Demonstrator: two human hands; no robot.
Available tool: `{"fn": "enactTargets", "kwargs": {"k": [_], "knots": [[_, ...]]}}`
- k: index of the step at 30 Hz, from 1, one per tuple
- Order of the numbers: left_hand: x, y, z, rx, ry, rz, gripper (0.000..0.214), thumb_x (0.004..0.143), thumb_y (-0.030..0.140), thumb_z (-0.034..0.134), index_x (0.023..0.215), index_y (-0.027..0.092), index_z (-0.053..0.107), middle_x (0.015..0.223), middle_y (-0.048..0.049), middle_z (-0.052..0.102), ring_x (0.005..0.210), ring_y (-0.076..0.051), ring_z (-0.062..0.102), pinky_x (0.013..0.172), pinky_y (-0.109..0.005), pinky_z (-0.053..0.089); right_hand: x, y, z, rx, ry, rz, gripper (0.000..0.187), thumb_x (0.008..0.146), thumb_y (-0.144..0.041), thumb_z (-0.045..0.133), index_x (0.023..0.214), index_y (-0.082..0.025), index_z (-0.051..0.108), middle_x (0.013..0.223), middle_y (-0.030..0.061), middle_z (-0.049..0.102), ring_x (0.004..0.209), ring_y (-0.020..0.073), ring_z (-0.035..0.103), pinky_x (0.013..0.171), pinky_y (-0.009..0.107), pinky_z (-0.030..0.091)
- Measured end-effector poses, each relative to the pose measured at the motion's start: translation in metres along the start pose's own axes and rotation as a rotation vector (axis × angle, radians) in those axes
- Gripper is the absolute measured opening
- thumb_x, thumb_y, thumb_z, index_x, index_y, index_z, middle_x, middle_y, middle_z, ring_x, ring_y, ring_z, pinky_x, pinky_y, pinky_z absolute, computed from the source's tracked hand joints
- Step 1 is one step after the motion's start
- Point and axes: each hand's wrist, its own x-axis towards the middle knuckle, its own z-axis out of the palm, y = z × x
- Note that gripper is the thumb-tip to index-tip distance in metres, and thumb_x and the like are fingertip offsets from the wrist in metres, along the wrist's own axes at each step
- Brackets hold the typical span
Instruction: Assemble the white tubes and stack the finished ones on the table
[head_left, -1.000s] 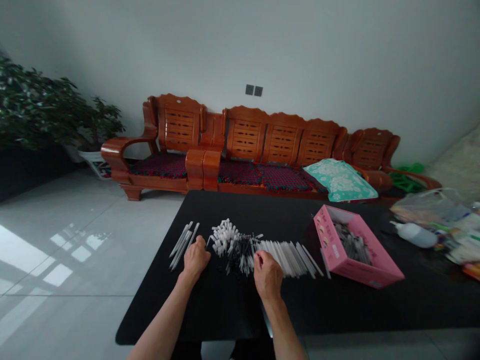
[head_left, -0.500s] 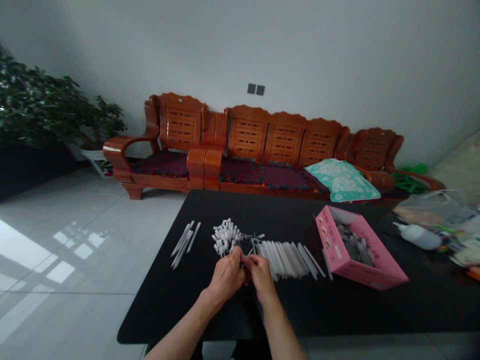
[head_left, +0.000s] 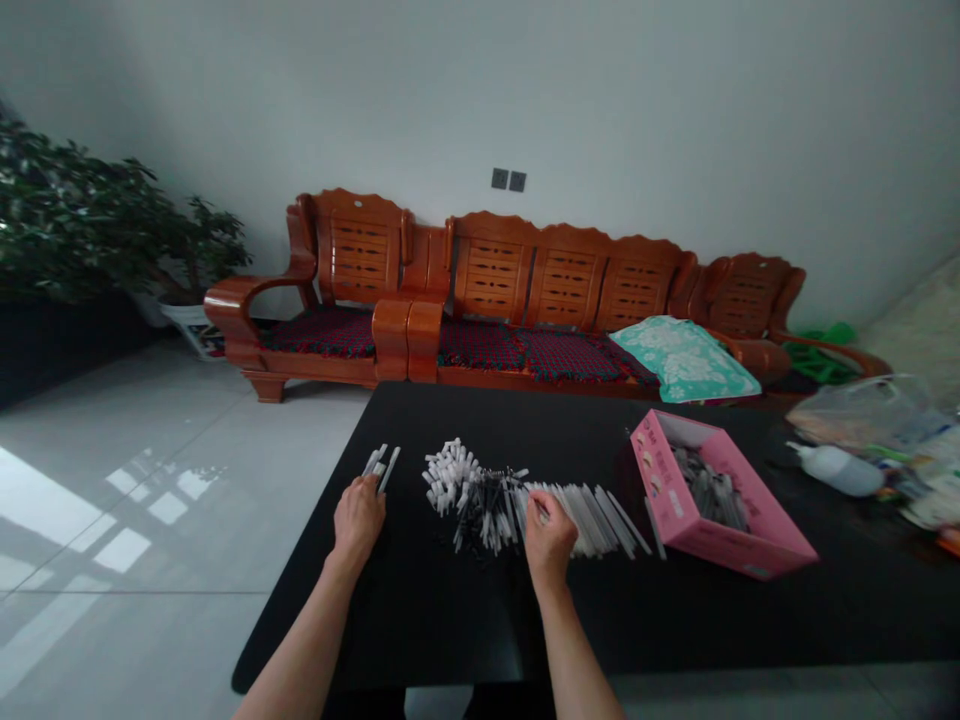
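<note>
The small group of white pens (head_left: 391, 466) lies at nine o'clock from the white caps (head_left: 450, 475). The left hand (head_left: 358, 520), which met the right half a second ago, now covers their near ends; its grip cannot be told. At four o'clock, the right hand (head_left: 551, 535) has drawn back to the row of white barrels (head_left: 600, 520), fingertips pressed together, contents unclear. The joint handling has thus paused. Farther, toward three o'clock, stands a pink cardboard box (head_left: 739, 553).

Smooth plastic tubes (head_left: 598, 517), glossy wooden sofa (head_left: 571, 262)
</note>
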Motion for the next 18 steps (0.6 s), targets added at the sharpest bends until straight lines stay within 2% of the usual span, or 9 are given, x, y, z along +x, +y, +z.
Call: {"fn": "enactTargets", "kwargs": {"k": [8,13,18], "knots": [[-0.002,0.008,0.001,0.011,-0.066,-0.004,0.024,0.088,0.025,0.052,0.110,0.024,0.062,0.114,-0.0086,0.065,0.099,-0.024,0.064,0.076,-0.030,0.048,0.014,0.005,0.040,-0.138,-0.182,-0.059,0.026,0.082,-0.019,0.048,0.087,-0.015,0.073,0.085,0.0102,0.074,0.080,0.0221,0.067,0.076,0.031,0.048],[-0.004,0.015,-0.001,-0.006,-0.102,-0.002,0.022,0.087,0.023,0.053,0.108,0.021,0.061,0.108,-0.0100,0.067,0.096,-0.026,0.066,0.076,-0.032,0.048,0.012,0.005,0.044,-0.283,-0.252,-0.154,0.025,0.079,-0.012,0.049,0.085,-0.018,0.073,0.084,0.0074,0.073,0.082,0.0211,0.064,0.081,0.031,0.045],[-0.005,0.017,0.003,-0.025,-0.098,-0.007,0.017,0.085,0.025,0.055,0.102,0.021,0.060,0.102,-0.0097,0.069,0.094,-0.026,0.066,0.076,-0.032,0.047,0.003,0.010,0.043,-0.306,-0.262,-0.236,0.025,0.080,-0.008,0.047,0.083,-0.018,0.070,0.081,0.0064,0.071,0.083,0.0211,0.061,0.093,0.037,0.041]]}}
